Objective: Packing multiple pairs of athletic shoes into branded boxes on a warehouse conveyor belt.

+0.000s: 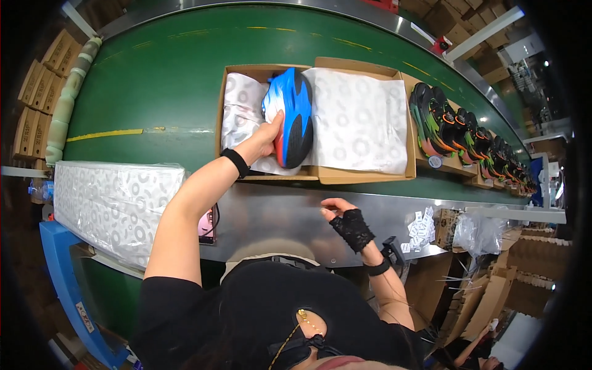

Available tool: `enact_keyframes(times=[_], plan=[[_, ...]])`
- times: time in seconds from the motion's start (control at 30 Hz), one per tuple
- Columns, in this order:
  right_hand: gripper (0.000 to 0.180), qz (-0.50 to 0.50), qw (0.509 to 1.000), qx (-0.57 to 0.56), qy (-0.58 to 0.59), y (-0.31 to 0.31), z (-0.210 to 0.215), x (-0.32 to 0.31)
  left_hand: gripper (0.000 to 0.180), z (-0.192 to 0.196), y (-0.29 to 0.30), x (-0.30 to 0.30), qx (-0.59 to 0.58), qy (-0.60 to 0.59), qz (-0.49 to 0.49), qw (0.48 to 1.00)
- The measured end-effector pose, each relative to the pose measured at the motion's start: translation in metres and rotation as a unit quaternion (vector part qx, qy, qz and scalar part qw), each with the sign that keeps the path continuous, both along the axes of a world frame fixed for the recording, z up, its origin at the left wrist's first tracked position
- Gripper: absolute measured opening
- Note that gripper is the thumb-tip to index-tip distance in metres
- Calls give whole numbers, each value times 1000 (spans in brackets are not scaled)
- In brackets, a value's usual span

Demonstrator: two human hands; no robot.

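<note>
My left hand (266, 137) is closed around a blue, white and red sneaker (291, 114), which is tipped on its side with its dark sole facing right. The shoe sits over the left part of an open cardboard shoebox (317, 174), partly hiding it. White patterned wrapping paper (361, 120) covers the right part of the box, and more paper (242, 102) lies bunched at its left end. Above the metal ledge, my right hand (350, 227), in a black fingerless lace glove, holds nothing, its thumb and forefinger apart.
The box rests on a green conveyor belt (148, 68). More boxes with dark, multicoloured sneakers (441, 120) line up to the right. A stack of patterned paper (117, 200) lies at left. White labels (422, 229) lie on the metal ledge (271, 216); a pink object (207, 229) is beside my left arm.
</note>
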State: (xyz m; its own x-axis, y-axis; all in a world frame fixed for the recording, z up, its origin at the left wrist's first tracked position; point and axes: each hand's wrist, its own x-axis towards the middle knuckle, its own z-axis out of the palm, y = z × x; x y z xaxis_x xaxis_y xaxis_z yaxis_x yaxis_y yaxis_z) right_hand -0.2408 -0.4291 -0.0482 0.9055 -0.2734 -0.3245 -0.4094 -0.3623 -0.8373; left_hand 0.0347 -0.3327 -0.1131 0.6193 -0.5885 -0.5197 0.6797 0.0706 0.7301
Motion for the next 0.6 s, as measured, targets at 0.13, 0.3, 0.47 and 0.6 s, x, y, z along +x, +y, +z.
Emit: enact_keyframes(times=[0.13, 0.3, 0.47, 0.6], plan=[[36, -191, 937, 291, -17, -8, -39, 18, 72, 18, -10, 5, 109, 112, -211, 965], [32, -404, 780, 476, -48, -25, -41, 59, 53, 21, 20, -20, 198, -346, -328, 856], [25, -354, 931, -4, -88, -22, -48, 65, 36, 43, 108, -55, 296, -585, -405, 637], [48, -217, 849, -387, -287, -4, -58, 84, 44, 50, 140, -56, 168, -417, -128, 884]])
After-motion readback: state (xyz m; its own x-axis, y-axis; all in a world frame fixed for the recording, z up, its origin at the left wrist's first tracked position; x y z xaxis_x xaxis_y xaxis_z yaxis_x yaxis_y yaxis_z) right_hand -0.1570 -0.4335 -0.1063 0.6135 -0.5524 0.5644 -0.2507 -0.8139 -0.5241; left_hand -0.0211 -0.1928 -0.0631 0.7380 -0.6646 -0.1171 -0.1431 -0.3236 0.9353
